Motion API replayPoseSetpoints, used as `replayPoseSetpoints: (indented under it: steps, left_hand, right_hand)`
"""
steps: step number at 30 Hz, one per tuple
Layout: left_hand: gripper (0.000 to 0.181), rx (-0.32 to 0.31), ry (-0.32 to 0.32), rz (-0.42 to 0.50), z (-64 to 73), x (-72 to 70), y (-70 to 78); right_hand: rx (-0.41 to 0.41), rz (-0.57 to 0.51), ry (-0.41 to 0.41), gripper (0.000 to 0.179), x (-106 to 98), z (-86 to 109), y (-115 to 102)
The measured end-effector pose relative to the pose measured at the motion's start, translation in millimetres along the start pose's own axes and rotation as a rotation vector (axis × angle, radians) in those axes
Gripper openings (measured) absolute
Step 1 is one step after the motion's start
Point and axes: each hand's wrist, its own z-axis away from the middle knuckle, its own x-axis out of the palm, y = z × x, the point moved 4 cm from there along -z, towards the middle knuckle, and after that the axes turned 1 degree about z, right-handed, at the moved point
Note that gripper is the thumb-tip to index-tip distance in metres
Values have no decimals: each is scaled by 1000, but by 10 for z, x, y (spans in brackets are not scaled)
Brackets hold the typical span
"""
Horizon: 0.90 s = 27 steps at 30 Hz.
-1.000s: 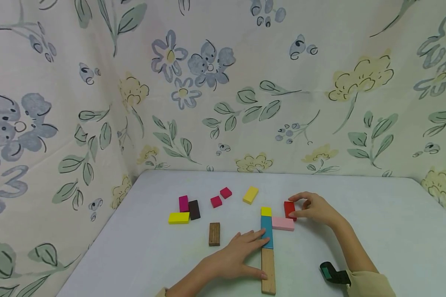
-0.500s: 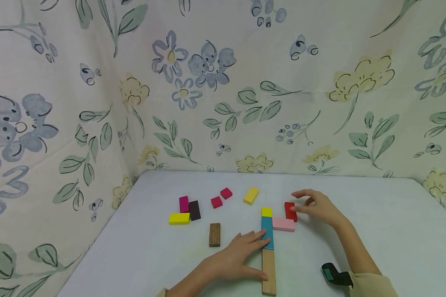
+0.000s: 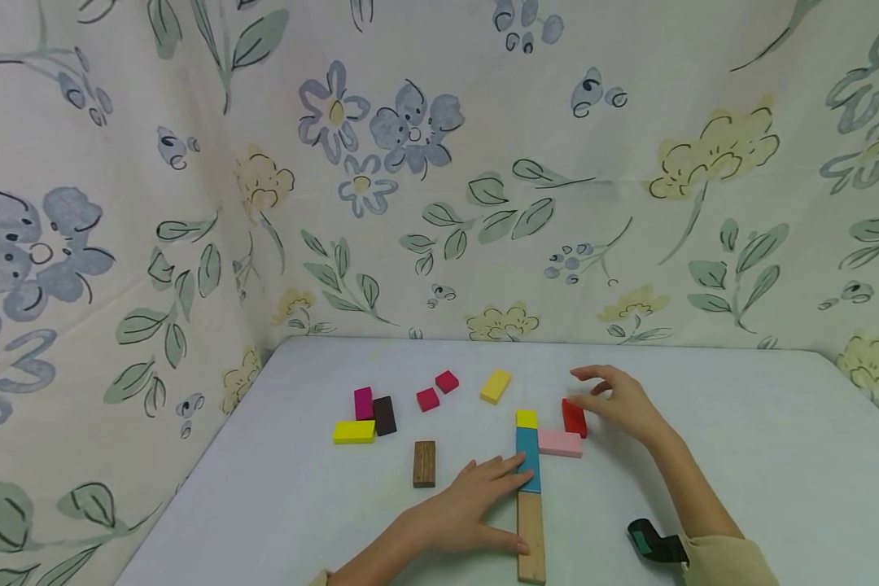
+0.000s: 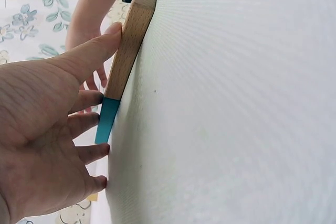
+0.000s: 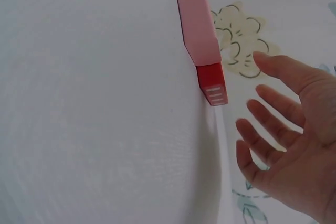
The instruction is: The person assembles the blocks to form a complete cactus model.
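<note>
Two hands over a bent run of wooden blocks on a white table.
The left hand spreads wide, fingertips on the blue block and thumb against the plain wooden block; the right hand holds nothing, thumb and fingers apart, near the red block, which stands at the end of the pink block.

You have a red block, a pink block, a blue block, a wood-grained plank and flower-printed cloth.
</note>
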Motion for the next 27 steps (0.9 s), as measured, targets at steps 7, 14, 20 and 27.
replayPoseSetpoints:
  steps: [7,14,20,27]
  left_hand:
    - [80,32,-7,-1,-32,32,-73]
    - [81,29,-2,3,-3,-3,-19]
    - [80,22,21,-8,-1,9,-7]
    - [80,47,17,5,-1,12,-32]
  right_hand:
    - [-21,7,0,51,100,-73,-72]
    - [-43,12,1,50,228,-168,-195]
    - [-82,3,-6,49,349,-228,-283]
    - [-75,-26,-31,50,471,-277,-375]
